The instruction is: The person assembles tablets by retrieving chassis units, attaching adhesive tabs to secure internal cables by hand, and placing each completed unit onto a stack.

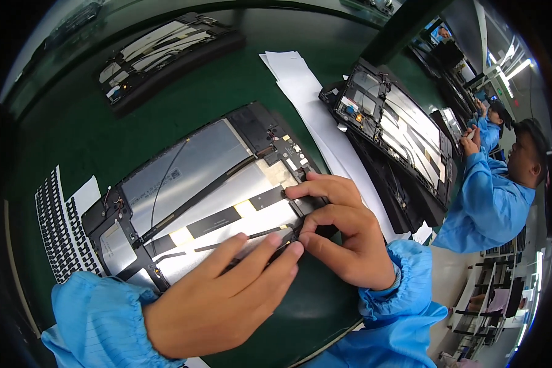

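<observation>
An opened tablet point(187, 168) lies in front of me on the green worktop, its silver battery packs and black frame exposed. A long black ribbon cable point(218, 221) with yellow patches runs lengthwise over the silver inside, towards a small circuit board point(291, 153) at its right end. My left hand point(221, 306) lies with fingers stretched flat along the tablet's near edge. At the near right corner my right hand point(349, 233) has thumb and fingertips pressed together; anything between them is hidden. Its index finger touches the cable's right end.
A sheet of black stickers point(61, 233) lies to the left. White paper sheets point(310, 104) lie behind the right hand, beside stacked opened tablets point(398, 135). Another opened tablet point(165, 49) sits at the back. Co-workers in blue point(490, 196) work at the right.
</observation>
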A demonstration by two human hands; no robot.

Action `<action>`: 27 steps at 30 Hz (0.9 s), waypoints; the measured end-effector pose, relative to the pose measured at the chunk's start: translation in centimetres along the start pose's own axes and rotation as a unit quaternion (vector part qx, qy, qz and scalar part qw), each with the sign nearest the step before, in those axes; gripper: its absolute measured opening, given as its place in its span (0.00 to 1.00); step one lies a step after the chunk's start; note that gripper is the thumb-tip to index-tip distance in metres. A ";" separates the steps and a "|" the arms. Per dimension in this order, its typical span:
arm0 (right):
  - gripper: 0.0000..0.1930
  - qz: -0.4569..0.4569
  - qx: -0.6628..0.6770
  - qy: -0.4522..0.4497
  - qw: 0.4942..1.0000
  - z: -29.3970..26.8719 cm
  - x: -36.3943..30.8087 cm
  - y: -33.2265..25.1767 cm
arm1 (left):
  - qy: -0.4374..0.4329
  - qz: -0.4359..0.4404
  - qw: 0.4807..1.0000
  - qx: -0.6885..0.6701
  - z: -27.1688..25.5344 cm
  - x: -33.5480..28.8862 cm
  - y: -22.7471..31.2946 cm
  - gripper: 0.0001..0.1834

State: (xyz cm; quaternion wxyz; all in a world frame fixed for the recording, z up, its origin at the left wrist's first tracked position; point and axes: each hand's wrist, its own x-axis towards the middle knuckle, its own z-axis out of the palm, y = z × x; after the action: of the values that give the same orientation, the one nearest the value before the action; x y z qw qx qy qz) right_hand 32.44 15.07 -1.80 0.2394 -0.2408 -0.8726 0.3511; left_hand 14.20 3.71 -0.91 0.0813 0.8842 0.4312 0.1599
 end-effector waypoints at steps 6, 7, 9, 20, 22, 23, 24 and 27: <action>0.06 0.081 0.096 0.061 0.990 -1.3 -0.7 0.4 | -0.015 0.047 0.998 0.048 0.4 0.6 -0.6 0.24; 0.06 0.082 0.095 0.063 0.990 -1.3 -0.8 0.4 | -0.013 0.046 0.998 0.050 0.4 0.7 -0.5 0.25; 0.08 0.024 0.061 0.047 0.997 -1.1 -0.8 0.3 | -0.011 0.043 0.998 0.044 0.4 0.7 -0.5 0.25; 0.09 -0.026 -0.030 0.044 0.998 -0.6 -0.2 0.2 | -0.005 0.033 0.999 0.025 0.6 0.7 -0.7 0.25; 0.08 -0.056 -0.064 0.049 0.995 -0.6 -0.1 0.2 | 0.000 0.035 0.999 0.021 0.5 0.9 -0.7 0.24; 0.08 -0.058 -0.062 0.050 0.995 -0.6 0.0 -0.1 | -0.001 0.034 0.999 0.023 0.5 1.0 -0.7 0.24; 0.07 -0.093 -0.124 0.047 0.987 -0.6 0.0 -0.7 | 0.006 0.045 0.998 0.051 0.6 1.1 -0.6 0.23; 0.06 -0.165 -0.199 0.059 0.964 0.1 0.3 -1.5 | -0.002 0.051 0.996 0.078 0.4 1.3 -0.1 0.22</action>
State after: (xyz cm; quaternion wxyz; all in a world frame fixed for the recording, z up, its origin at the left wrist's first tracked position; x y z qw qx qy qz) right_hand 31.75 14.27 -0.70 0.2918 -0.1568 -0.9370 0.1113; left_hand 15.01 4.76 -1.03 0.0049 0.9092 0.3964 0.1276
